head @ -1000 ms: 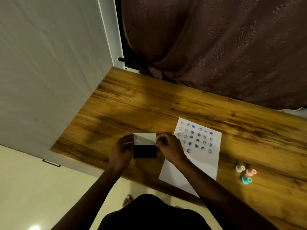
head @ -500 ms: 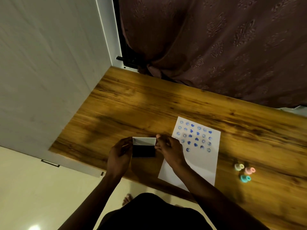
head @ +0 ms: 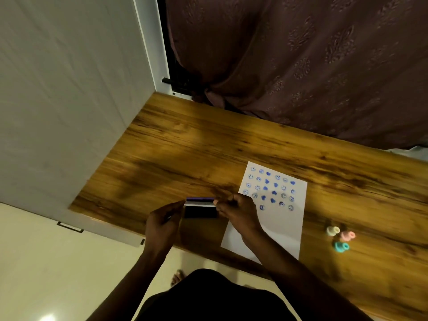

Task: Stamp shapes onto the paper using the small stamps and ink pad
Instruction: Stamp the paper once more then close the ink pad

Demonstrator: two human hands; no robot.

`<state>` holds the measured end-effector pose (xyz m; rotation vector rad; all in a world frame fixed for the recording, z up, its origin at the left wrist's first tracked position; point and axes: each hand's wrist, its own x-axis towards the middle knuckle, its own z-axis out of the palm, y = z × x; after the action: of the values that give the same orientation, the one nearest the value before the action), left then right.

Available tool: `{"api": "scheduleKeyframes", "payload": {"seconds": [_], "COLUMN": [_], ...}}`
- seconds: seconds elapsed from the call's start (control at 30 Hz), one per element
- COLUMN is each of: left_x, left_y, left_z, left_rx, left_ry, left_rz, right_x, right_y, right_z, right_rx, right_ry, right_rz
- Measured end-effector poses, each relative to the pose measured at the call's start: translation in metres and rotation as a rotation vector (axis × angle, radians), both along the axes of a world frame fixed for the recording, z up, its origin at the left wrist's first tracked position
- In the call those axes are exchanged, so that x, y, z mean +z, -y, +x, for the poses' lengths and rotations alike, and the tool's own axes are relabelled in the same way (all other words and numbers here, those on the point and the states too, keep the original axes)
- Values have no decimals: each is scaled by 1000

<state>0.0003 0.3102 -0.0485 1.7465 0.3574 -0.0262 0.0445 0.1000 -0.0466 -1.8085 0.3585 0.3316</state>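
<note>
I see both hands over the near edge of the wooden table (head: 190, 144), holding the ink pad (head: 201, 207) between them. It is a small flat case, dark on the lower part, with a pale lid edge and a thin blue-violet strip along the top. Its long axis runs left to right, roughly parallel to the table's near edge, and the lid side faces away from me toward the curtain (head: 301, 66). I cannot tell how far the lid is raised; that area is blurred.

Left hand (head: 162, 224): fingers curled, thumb and fingertips pinching the left end of the ink pad. Right hand (head: 238, 210): fingers bent, gripping the right end near the lid edge. The right wrist and forearm lie across the lower left part of the paper (head: 284, 228).

The paper is just right of the ink pad, lying flat, its long axis running from the near edge toward the far right, slightly skewed to the table. Its upper half carries rows of blue prints (head: 272, 189): round smiley faces and solid hearts. The lower half is blank.

The small stamps (head: 340, 237) sit on the table to the right of the paper, well apart from both hands: one cream, one pink, one teal, clustered close together. I cannot tell which way their print faces point.

A white panel (head: 58, 89) stands at the left of the table.
</note>
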Motion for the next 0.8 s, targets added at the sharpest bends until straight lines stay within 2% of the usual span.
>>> {"api": "scheduleKeyframes", "payload": {"seconds": [0.4, 0.8], "left_x": [12, 22], "left_y": [6, 7], "left_z": [-8, -3], "left_rx": [-65, -165], "left_ry": [-86, -131], "left_rz": [110, 138], "right_x": [-3, -8], "right_y": [-1, -3], "right_z": [-5, -4], "right_rx": [104, 116], "right_ry": [40, 92], "right_rz": [-237, -248]}}
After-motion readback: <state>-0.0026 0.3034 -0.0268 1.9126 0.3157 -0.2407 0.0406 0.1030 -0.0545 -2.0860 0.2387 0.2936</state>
